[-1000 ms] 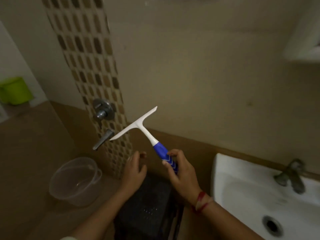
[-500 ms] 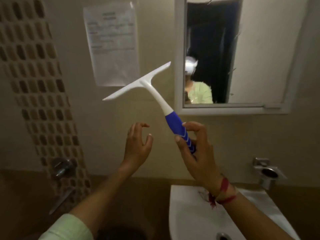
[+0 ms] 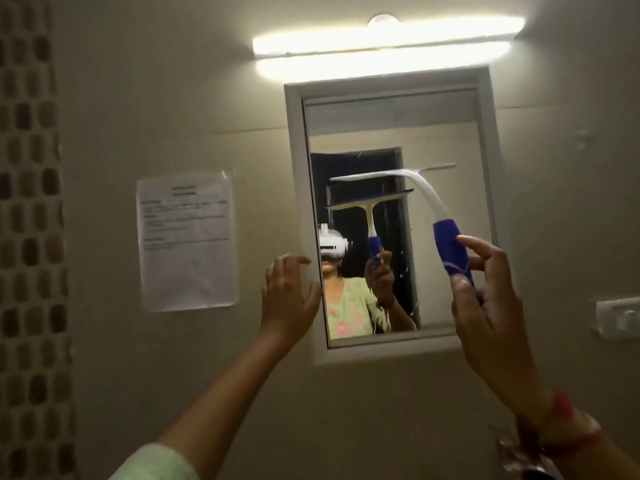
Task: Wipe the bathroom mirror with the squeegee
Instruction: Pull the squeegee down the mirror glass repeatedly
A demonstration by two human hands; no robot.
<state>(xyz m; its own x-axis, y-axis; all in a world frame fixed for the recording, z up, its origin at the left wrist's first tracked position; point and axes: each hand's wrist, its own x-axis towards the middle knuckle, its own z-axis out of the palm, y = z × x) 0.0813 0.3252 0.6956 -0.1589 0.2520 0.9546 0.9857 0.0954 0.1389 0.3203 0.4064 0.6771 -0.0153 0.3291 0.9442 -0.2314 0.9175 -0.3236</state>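
The right hand (image 3: 491,306) grips the blue handle of the squeegee (image 3: 426,209), angling its blade flat toward the upper glass to begin a stroke; the left hand (image 3: 289,299) hovers open and empty beside the mirror (image 3: 446,140) frame, perhaps for balance

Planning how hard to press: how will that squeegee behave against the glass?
The squeegee looks light: the right hand holds its blue grip with fingertips. Its thin white neck may flex under pressure. The long blade probably tilts unless pressed evenly on the mirror.
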